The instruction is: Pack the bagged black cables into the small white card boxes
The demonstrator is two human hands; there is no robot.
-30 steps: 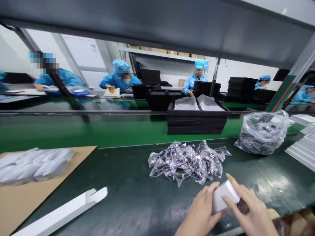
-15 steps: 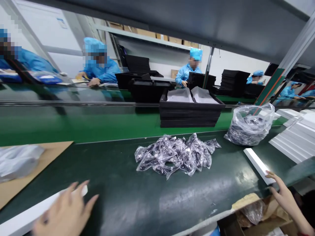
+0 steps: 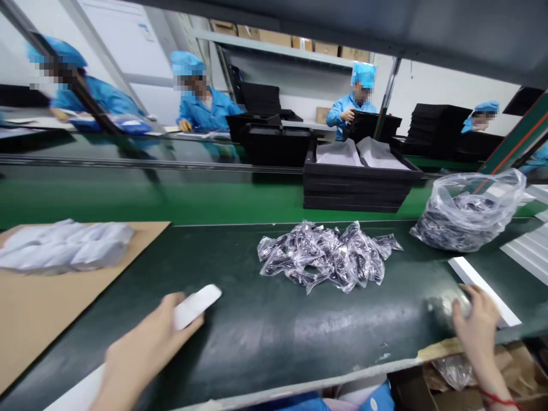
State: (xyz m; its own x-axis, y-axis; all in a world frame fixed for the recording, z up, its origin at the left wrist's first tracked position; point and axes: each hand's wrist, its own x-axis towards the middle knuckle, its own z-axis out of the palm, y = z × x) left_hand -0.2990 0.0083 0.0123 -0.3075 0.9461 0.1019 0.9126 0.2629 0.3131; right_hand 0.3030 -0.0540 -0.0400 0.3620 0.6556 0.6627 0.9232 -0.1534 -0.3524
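My left hand (image 3: 148,342) is wrapped round a long, narrow white box (image 3: 197,306). One end of it sticks out past my fingers, and the rest runs back to the lower left, partly behind the hand. On the right, my right hand (image 3: 477,319) is beside a second white box (image 3: 483,288) lying on the dark green bench. Its thumb and fingers are apart, and the hand covers part of that box; whether they touch I cannot tell. Between my hands, further back, lies a pile of dark items in clear plastic bags (image 3: 327,256).
A clear bag of dark items (image 3: 464,222) and several white boxes (image 3: 531,245) stand right. Black trays (image 3: 355,188) are stacked on the green strip. Cardboard (image 3: 55,308) bears white wrapped items (image 3: 68,245). An open carton (image 3: 411,388) sits below the edge. People in blue work opposite.
My left hand has closed round the white box and moved right and up with it. My right hand has shifted off the near end of the other box to its left side. The view has turned left.
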